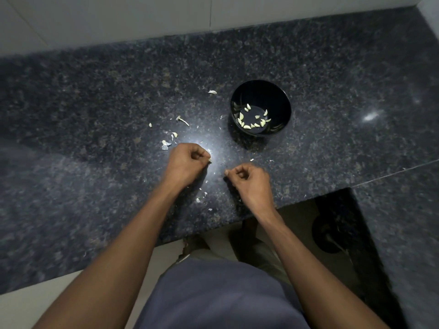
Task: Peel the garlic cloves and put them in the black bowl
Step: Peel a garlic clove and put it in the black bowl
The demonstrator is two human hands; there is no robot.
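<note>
- Two hands over a dark speckled bench, apart from each other, both with fingers curled in.
- Black bowl stands on the bench beyond the right hand, well apart from it; nothing between hand and bowl except a couple of tiny skin flecks.
- Peeled cloves lie scattered in the bowl's bottom.
- Skins lie loose on the bench just beyond the left hand; a stem bit farther back, one more pale piece left of the bowl.
- More small skin bits on the bench between the two wrists.
- White wall tiles behind the bench; a cut-out with a dark round thing at right, near the bench edge.
- Left hand: fingers curled tight, a small pale clove pinched at the fingertips, mostly hidden by them.
- Right hand: fingers curled, thumb against forefinger at the tip; cannot tell whether anything is pinched there.
- Both hands hover just above or at the bench surface; contact unclear.
</note>
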